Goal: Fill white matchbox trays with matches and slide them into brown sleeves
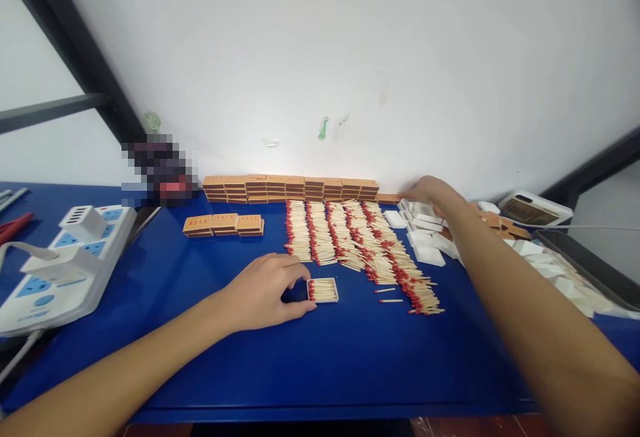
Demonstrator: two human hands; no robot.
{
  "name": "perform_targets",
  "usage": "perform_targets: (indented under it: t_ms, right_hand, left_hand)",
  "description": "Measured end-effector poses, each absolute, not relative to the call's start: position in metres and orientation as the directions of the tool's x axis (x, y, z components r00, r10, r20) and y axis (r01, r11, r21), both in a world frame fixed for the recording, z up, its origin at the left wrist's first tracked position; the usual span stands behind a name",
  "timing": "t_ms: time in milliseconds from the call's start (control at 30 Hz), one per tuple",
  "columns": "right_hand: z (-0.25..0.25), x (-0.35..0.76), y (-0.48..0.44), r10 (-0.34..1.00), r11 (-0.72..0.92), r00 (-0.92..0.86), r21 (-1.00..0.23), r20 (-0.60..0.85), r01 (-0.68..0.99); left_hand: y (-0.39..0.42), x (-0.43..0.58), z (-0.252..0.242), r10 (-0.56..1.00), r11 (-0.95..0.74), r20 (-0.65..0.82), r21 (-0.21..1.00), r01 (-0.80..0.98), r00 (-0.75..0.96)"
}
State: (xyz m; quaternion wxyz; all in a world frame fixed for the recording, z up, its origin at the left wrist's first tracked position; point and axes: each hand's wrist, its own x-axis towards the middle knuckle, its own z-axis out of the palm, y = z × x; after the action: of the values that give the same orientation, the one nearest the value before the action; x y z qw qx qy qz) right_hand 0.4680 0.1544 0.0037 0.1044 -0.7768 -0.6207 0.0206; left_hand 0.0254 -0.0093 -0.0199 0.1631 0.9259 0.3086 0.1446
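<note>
My left hand [273,290] grips the left end of a small white matchbox tray [336,299] between thumb and fingers; the tray lies on the blue table, filled with red-tipped matches [325,288]. Far out to the right, my right hand [425,190] reaches to the back by the wall, its fingertips at the end of an orange matchbox cover [387,199]. What those fingers grip is too small to make out. White matchbox trays [427,253] lie loosely just below that hand. Rows of loose matches [340,237] spread between the two hands.
Stacked matchboxes [290,189] line the wall, with a shorter stack [223,225] in front. A power strip [65,263] with chargers sits at the left. More orange covers [500,225], a white device [536,207] and a dark tray [585,267] stand at the right.
</note>
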Motion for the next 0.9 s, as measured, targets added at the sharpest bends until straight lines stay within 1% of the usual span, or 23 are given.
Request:
perform_targets:
  t_ms: [33, 100, 200, 267, 333, 367, 433, 467, 567, 600, 633, 667, 733, 800, 900]
  right_hand:
    - [0.004, 0.468, 0.153, 0.969, -0.212, 0.234, -0.214, 0.083, 0.954]
    - [0.009, 0.468, 0.149, 0.957, -0.284, 0.291, -0.248, -0.009, 0.926]
    - [0.022, 0.467, 0.139, 0.949, -0.306, 0.314, -0.324, -0.028, 0.895]
    - [0.034, 0.464, 0.127, 0.939, -0.319, 0.343, -0.375, -0.002, 0.871]
    - [0.046, 0.457, 0.110, 0.911, -0.351, 0.408, -0.413, 0.056, 0.840]
    - [0.051, 0.451, 0.099, 0.897, -0.347, 0.430, -0.437, 0.103, 0.830]
    - [0.056, 0.431, 0.073, 0.882, -0.286, 0.427, -0.496, 0.197, 0.820]
    - [0.055, 0.418, 0.059, 0.888, -0.235, 0.402, -0.533, 0.222, 0.813]
    - [0.042, 0.368, 0.016, 0.951, -0.072, 0.248, -0.646, 0.185, 0.760]
    - [0.036, 0.352, 0.004, 0.977, 0.008, 0.152, -0.740, 0.149, 0.673]
    - [0.029, 0.336, -0.006, 0.989, 0.057, 0.077, -0.807, 0.126, 0.587]
    - [0.023, 0.323, -0.014, 0.995, 0.078, 0.015, -0.848, 0.101, 0.524]
    - [0.012, 0.304, -0.025, 0.994, 0.108, -0.054, -0.894, 0.094, 0.435]
    - [0.006, 0.295, -0.028, 0.993, 0.111, -0.078, -0.920, 0.088, 0.375]
    - [0.001, 0.292, -0.028, 0.996, 0.071, -0.077, -0.941, 0.048, 0.332]
  left_hand:
    - [-0.009, 0.025, -0.020, 0.618, -0.758, 0.171, 0.389, 0.524, 0.767]
    - [-0.009, 0.024, -0.020, 0.618, -0.759, 0.182, 0.389, 0.522, 0.765]
    - [-0.010, 0.024, -0.020, 0.621, -0.760, 0.217, 0.401, 0.511, 0.753]
    - [-0.010, 0.023, -0.019, 0.628, -0.759, 0.254, 0.408, 0.507, 0.736]
    - [-0.010, 0.023, -0.019, 0.641, -0.755, 0.294, 0.407, 0.514, 0.709]
    - [-0.010, 0.022, -0.018, 0.647, -0.753, 0.316, 0.404, 0.519, 0.693]
    - [-0.008, 0.021, -0.018, 0.661, -0.748, 0.373, 0.396, 0.533, 0.651]
    - [-0.007, 0.020, -0.018, 0.667, -0.745, 0.403, 0.392, 0.540, 0.627]
    - [-0.003, 0.018, -0.018, 0.671, -0.739, 0.488, 0.377, 0.558, 0.559]
    - [-0.002, 0.017, -0.018, 0.668, -0.739, 0.509, 0.367, 0.566, 0.542]
    - [-0.002, 0.016, -0.018, 0.661, -0.742, 0.526, 0.352, 0.571, 0.535]
    - [-0.001, 0.016, -0.017, 0.655, -0.744, 0.539, 0.335, 0.578, 0.530]
    - [-0.001, 0.016, -0.017, 0.641, -0.748, 0.558, 0.301, 0.592, 0.527]
    - [-0.001, 0.015, -0.017, 0.635, -0.749, 0.563, 0.282, 0.600, 0.528]
    - [-0.001, 0.015, -0.018, 0.630, -0.755, 0.565, 0.285, 0.591, 0.533]
